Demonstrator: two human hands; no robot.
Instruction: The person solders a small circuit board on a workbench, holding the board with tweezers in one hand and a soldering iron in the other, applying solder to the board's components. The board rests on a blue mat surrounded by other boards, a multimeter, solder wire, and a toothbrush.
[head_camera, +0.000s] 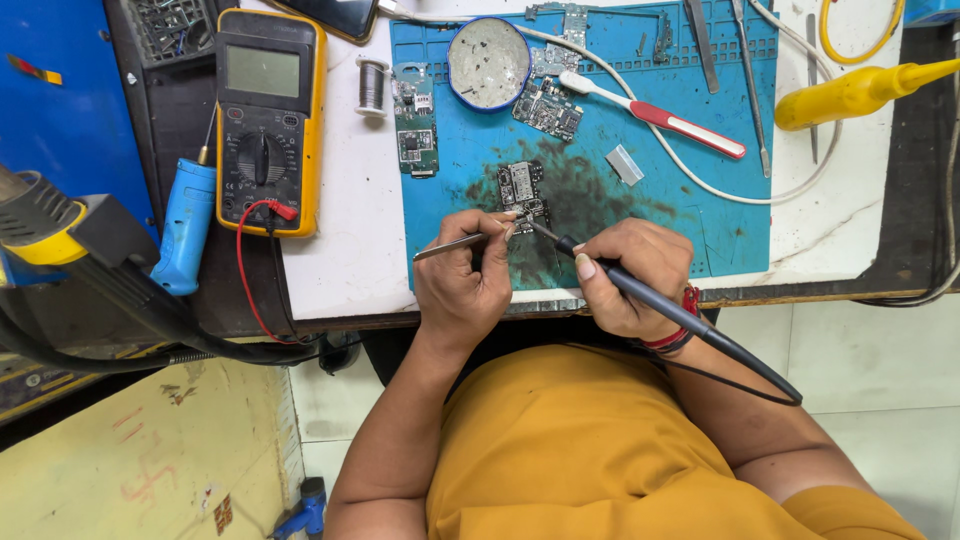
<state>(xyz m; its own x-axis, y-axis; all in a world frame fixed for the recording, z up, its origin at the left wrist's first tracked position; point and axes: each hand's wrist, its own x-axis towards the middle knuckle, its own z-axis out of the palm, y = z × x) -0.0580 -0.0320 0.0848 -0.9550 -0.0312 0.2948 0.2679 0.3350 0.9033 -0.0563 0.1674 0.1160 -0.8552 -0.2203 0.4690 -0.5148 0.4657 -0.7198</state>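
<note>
While tweezers (452, 245) are pinched in the left hand (462, 285) and a soldering iron (640, 295) is gripped in the right hand (630, 275) (its shaft slanting up-left), both tips are met at the small circuit board (521, 185) just beyond, on the blue mat (600, 200).

The left hand (462, 275) pinches tweezers (452, 244), their tips at the small circuit board (521, 187) just ahead of the fingers. The right hand (632, 275) grips a soldering iron (655, 303) like a pen, its tip meeting the same board on the blue mat (690, 190). Beyond the hands lie a round dish (488, 62), two more boards (548, 108) and a red-handled toothbrush (660, 115). Left of the left hand sit a yellow multimeter (268, 120) and a solder spool (371, 86). Far right, a yellow bottle (850, 95).
</note>
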